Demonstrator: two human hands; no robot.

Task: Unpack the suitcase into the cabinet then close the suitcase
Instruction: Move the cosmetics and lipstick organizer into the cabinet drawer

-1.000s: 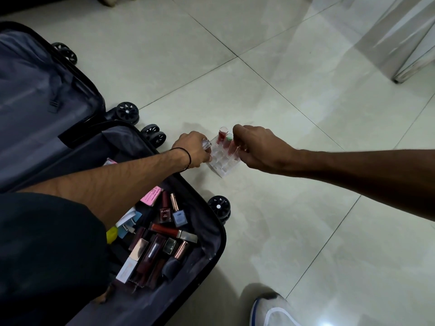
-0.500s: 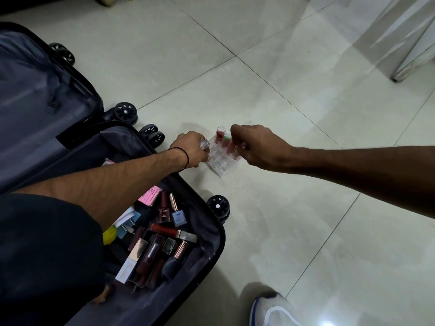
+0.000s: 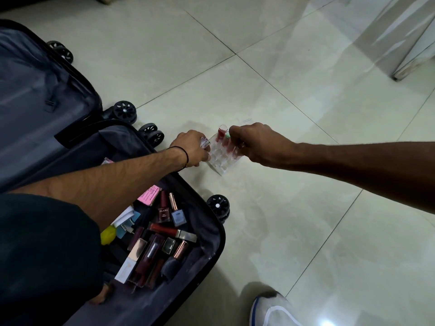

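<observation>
Against the view from half a second ago almost nothing has shifted: both arms stay stretched over the same spot of floor [image 3: 306, 220] beside the suitcase [image 3: 207, 262], and the clear organizer [image 3: 221, 161] sits where it did, just past the suitcase's rim. The floor is pale glossy tile with dark grout lines crossing it and a bright lamp glare low down, well away from the suitcase. A white cabinet corner [image 3: 404, 55] stands far from the suitcase, across the tiles. The suitcase lies open, its grey-lined lid [image 3: 35, 102] spread flat, black wheels [image 3: 124, 110] at its edge. A white shoe [image 3: 270, 309] shows on the floor near the suitcase's lower corner. Inside the suitcase lie cosmetics: a pink card [image 3: 149, 195], a dark red nail polish bottle [image 3: 163, 210], a pale blue nail polish bottle [image 3: 177, 214], a red lip gloss tube [image 3: 171, 231], and more tubes packed below them. The left hand [image 3: 190, 148], a black band at its wrist, has its fingers curled around a small clear bottle [image 3: 204, 142] at the organizer's near side. The right hand [image 3: 254, 142] is closed in a pinch over the organizer's far side, where red tubes [image 3: 221, 135] stand in its slots; what exactly its fingertips grip cannot be told.
</observation>
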